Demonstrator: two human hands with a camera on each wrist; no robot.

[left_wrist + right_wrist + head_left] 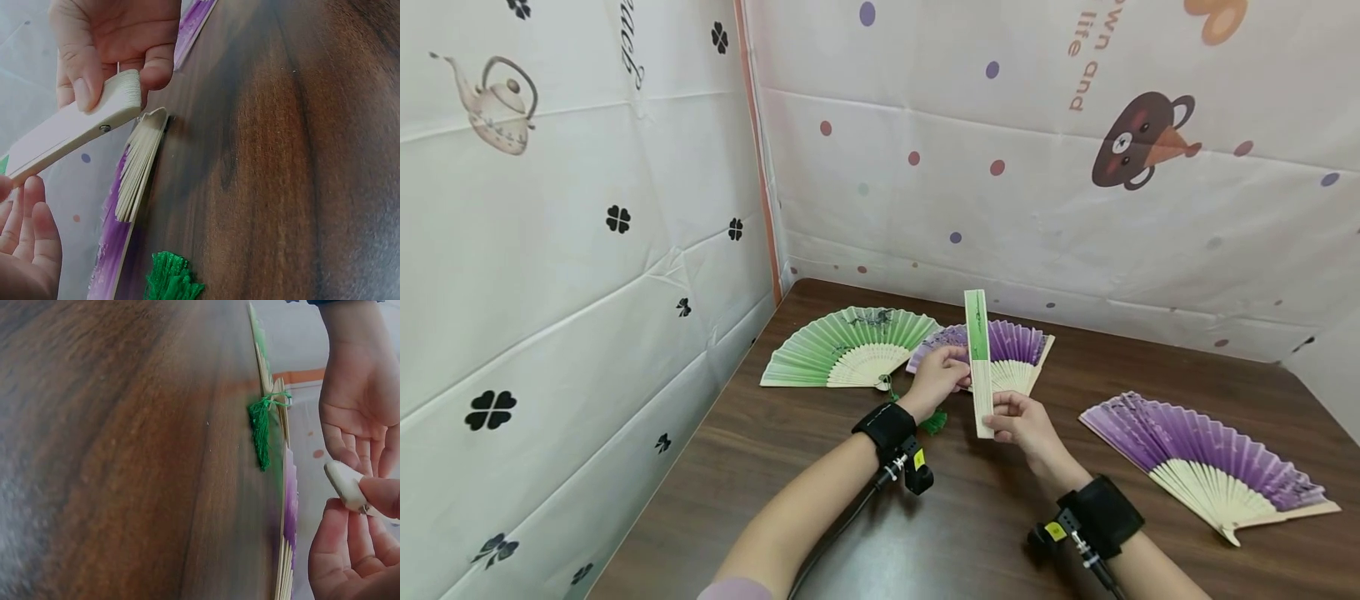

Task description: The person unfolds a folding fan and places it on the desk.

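Upright between both hands is a folded fan (978, 333) with green cloth and pale ribs. My right hand (1024, 427) pinches its bare lower end, thumb in front, as the left wrist view shows beside the rivet. My left hand (934, 380) holds the fan's left edge about halfway up, between thumb and fingertips; in the left wrist view part of that thumb is cut off. Behind the folded fan a spread purple fan (1017, 342) lies partly hidden. A spread green fan (842, 350) lies to the left, and a green tassel (935, 422) shows beneath my left wrist.
Another spread purple fan (1217, 454) lies on the right of the brown wooden table (970, 517). Printed white cloth (880, 200) hangs along the table's back and left sides. Both wrists wear black bands with cameras and cables.
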